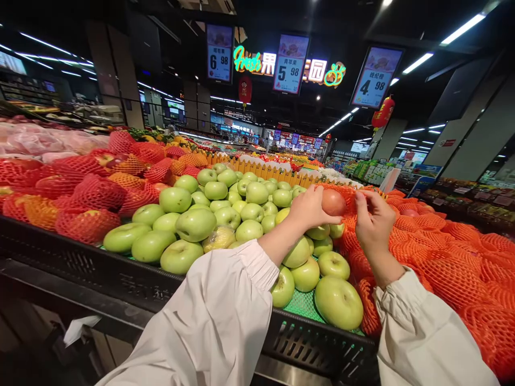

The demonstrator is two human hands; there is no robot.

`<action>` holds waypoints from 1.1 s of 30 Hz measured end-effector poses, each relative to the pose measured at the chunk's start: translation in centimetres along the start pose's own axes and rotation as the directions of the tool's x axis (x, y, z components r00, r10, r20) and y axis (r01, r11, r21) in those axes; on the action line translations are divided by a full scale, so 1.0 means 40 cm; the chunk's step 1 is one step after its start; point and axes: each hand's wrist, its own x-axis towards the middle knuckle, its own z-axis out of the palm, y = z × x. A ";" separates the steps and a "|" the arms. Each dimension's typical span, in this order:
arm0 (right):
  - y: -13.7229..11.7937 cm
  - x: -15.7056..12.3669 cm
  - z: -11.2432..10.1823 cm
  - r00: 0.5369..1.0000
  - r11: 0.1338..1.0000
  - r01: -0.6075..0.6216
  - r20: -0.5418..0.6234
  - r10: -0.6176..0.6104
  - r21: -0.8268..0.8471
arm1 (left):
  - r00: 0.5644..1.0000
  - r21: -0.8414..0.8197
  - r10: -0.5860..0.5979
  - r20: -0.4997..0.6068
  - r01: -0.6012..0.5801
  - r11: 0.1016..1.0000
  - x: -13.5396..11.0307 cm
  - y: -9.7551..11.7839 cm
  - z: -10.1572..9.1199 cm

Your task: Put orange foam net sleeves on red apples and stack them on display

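Note:
My left hand (309, 208) is closed around a smooth, round reddish fruit (333, 202), whose exact kind I cannot tell. It is above the right end of a heap of green apples (249, 213). Close beside it, my right hand (374, 217) is closed in a pinch, with orange foam netting (351, 199) at its fingertips. The netting stretches between the fruit and that hand; its far part is hidden behind the fingers. Below my hands, several green apples lie loose on a green mesh liner (303, 305).
Orange-netted fruit (446, 252) is piled on the right, pink- and red-netted fruit (96, 193) on the left. A black crate wall (314, 343) runs along the front. Price signs (291, 63) hang overhead; a low yellow fence (265, 170) stands behind the apples.

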 end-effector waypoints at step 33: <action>0.097 0.038 0.005 0.831 0.670 -0.547 0.232 0.505 0.502 | 0.971 -0.067 0.168 -0.171 -0.181 0.981 0.009 -0.014 0.010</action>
